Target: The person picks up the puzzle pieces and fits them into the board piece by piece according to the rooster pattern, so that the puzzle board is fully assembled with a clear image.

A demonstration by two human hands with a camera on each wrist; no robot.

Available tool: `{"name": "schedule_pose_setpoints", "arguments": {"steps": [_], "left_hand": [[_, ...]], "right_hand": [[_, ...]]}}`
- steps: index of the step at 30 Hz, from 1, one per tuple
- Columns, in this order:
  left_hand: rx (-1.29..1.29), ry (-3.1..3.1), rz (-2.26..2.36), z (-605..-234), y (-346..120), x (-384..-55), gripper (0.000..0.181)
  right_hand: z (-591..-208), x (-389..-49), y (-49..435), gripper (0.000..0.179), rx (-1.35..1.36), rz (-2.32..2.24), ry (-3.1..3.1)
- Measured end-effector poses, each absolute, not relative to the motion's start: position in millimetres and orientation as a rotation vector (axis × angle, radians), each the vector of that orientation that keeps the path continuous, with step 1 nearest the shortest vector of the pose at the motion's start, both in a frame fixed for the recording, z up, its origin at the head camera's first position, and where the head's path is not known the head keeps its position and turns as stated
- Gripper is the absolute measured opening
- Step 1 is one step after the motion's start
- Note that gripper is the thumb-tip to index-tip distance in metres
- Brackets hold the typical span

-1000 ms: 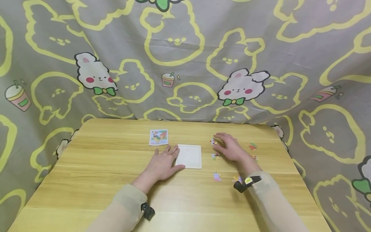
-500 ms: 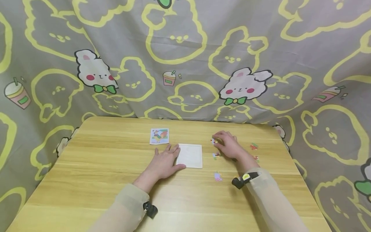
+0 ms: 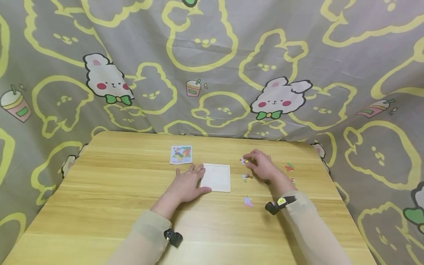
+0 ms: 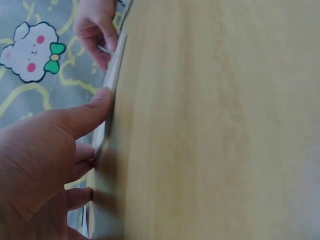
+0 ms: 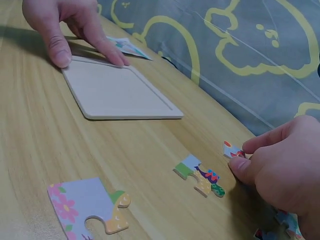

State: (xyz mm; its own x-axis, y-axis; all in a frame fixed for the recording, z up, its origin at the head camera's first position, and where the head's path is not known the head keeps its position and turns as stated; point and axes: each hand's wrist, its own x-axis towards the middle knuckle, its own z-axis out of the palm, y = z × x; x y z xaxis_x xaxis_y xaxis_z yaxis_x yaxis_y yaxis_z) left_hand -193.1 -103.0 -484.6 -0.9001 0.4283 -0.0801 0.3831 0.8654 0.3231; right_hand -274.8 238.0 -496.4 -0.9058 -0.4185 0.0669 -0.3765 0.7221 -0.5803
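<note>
Left hand (image 3: 187, 187): fingers spread wide, resting along the near-side edge of a white tray (image 3: 215, 178), thumb at one corner and forefinger at another. Right hand (image 3: 263, 166): thumb and forefinger narrowed, pinching a small puzzle piece (image 5: 231, 150); whether that piece touches the worktop (image 3: 99, 191) could not be determined. The tray lies flat between the two hands. A multicoloured piece (image 5: 201, 177) sits just nearer the wearer than the right fingertips; a flowered piece (image 5: 85, 200) lies farther toward the wearer. A red-and-green piece (image 3: 289, 167) lies right of the right fingers. Beyond the left fingertips, near them, lies a rooster card (image 3: 181, 154).
</note>
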Motion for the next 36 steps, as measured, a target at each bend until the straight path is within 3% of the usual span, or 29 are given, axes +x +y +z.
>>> {"name": "schedule_pose_setpoints", "arguments": {"steps": [36], "left_hand": [[0.644,2.897,0.461,-490,-105,-191,0.087]], "right_hand": [[-503,-270,236,0.039,-0.603,-1.073,2.781]]}}
